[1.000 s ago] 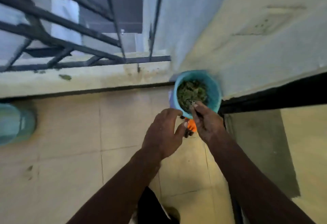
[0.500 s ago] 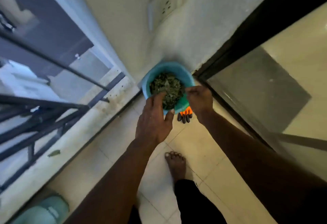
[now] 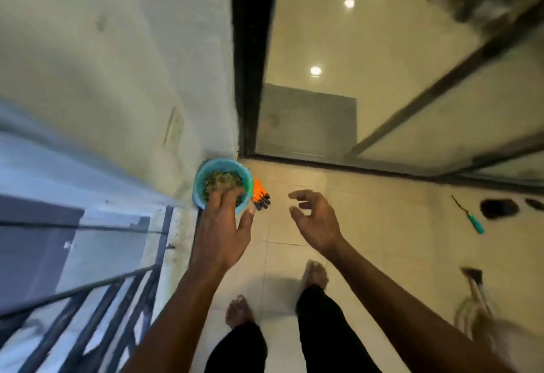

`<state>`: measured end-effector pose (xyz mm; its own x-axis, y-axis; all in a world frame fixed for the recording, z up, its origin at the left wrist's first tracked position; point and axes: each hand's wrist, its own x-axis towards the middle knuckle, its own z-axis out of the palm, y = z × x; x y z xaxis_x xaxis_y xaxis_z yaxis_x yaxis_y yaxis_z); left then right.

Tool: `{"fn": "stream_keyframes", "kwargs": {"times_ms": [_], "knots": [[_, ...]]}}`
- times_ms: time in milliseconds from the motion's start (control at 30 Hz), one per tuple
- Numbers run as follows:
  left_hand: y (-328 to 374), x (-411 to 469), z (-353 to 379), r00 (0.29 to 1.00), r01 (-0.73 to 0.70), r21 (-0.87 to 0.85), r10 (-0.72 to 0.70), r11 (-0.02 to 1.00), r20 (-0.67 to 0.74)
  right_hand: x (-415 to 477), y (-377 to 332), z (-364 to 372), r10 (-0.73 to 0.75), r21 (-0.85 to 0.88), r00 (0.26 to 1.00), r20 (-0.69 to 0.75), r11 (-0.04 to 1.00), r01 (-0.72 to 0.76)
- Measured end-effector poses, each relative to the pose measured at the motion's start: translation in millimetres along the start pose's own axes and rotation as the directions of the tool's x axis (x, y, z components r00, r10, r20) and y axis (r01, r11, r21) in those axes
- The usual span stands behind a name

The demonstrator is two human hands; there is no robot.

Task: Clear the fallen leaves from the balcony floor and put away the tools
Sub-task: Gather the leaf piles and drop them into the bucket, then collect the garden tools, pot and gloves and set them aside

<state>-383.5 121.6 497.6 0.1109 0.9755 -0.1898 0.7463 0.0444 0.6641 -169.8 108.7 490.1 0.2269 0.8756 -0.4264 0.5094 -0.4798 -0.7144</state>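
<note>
A teal bucket full of dry green leaves stands on the floor in the corner against the wall. My left hand reaches over its near rim with fingers straight, tips above the leaves. My right hand hovers to the right of the bucket, fingers loosely curled, holding nothing. An orange and black glove lies on the tiles beside the bucket. A small tool with a teal handle lies on the floor at the right.
A black metal railing runs along the left edge. A dark door frame and glass sliding door stand ahead. A broom lies at the lower right. Dark patches lie near the tool. My bare feet stand on the tiles.
The view has swung right toward the door. My right hand has left the bucket rim and moved right, held open. My left hand stays over the leaves.
</note>
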Motion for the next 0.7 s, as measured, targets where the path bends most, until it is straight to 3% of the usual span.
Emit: {"fn": "stream_keyframes", "kwargs": {"times_ms": [200, 400, 700], "knots": [[97.7, -44.3, 8.3, 0.944, -0.230, 0.032, 0.216, 0.973, 0.248, -117.4, 22.3, -75.7, 0.171, 0.252, 0.965, -0.200, 0.960, -0.118], [220.8, -79.3, 64.1, 0.789, -0.503, 0.027, 0.446, 0.864, 0.423, -200.1, 87.7, -174.8, 0.298, 0.376, 0.865, -0.403, 0.916, -0.140], [379.1, -207.5, 174.7, 0.523, -0.769, 0.025, 0.605, 0.639, 0.601, -360.2, 234.4, -279.4, 0.469, 0.515, 0.697, -0.543, 0.841, -0.164]]}}
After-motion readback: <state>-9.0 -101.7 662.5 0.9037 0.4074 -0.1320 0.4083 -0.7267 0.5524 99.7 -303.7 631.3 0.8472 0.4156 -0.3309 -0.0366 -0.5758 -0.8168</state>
